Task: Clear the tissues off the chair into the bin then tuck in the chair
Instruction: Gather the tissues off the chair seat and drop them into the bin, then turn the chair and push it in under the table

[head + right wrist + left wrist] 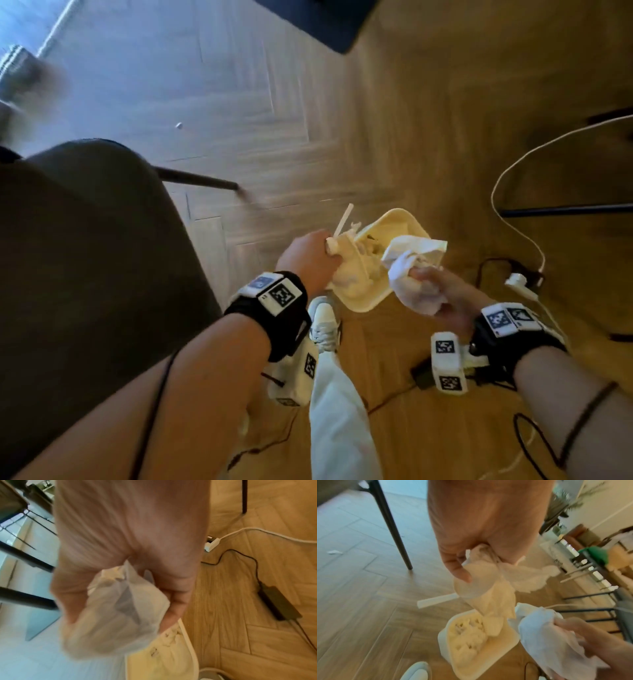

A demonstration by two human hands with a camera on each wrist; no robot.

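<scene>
A cream bin stands on the wood floor between my hands, with crumpled tissues inside it. My left hand grips a bunch of tissues over the bin's left rim. My right hand grips another white wad of tissues over the right rim; the right wrist view shows this wad above the bin. The dark grey chair fills the left of the head view, its black leg slanting to the floor.
A white cable and a black cable with a power brick lie on the floor to the right. A white strip lies left of the bin. A scrap lies farther left. My white shoe stands beside the bin.
</scene>
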